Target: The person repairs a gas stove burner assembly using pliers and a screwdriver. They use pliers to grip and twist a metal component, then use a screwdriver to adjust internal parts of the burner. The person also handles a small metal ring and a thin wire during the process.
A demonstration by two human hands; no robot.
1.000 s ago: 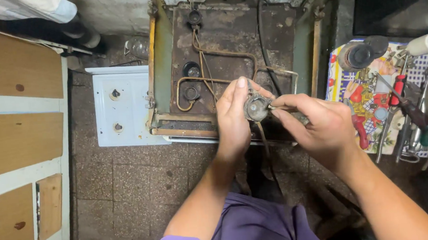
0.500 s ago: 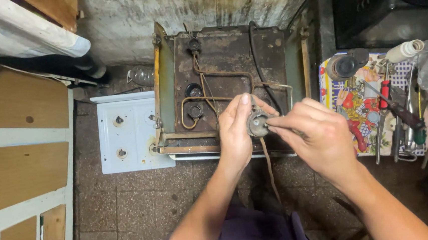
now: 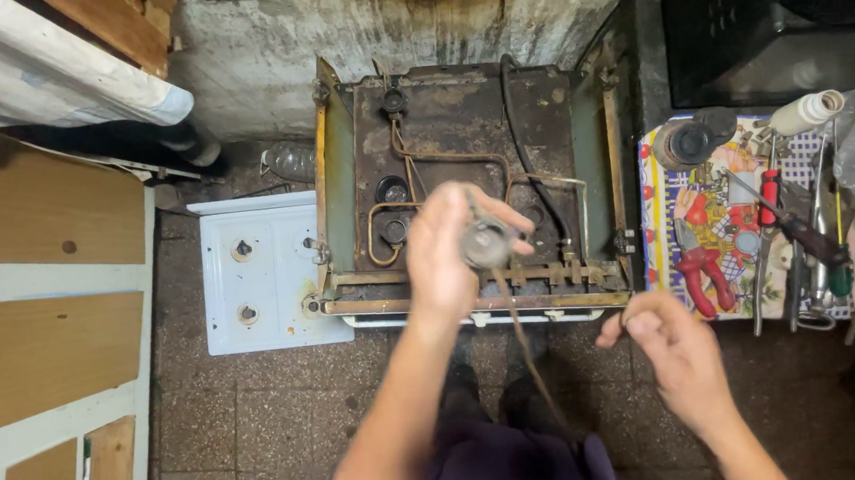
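Observation:
My left hand (image 3: 449,254) grips a round grey metal burner part (image 3: 488,244) with a thin brownish tube (image 3: 525,348) hanging down from it toward my lap. It is held above the front edge of an opened, rusty gas stove (image 3: 459,117) whose pipes are exposed. My right hand (image 3: 671,353) is lower and to the right, apart from the part, with thumb and fingers pinched together; whether it holds something small I cannot tell.
A white stove top panel (image 3: 260,277) lies on the tiled floor to the left. On the right, a patterned cloth (image 3: 712,215) carries red-handled pliers (image 3: 693,277), screwdrivers and other tools. Wooden boards (image 3: 42,327) lie at far left.
My right hand has let go of the burner part and moved down and to the right. The left hand still holds the part, its tube now hanging free.

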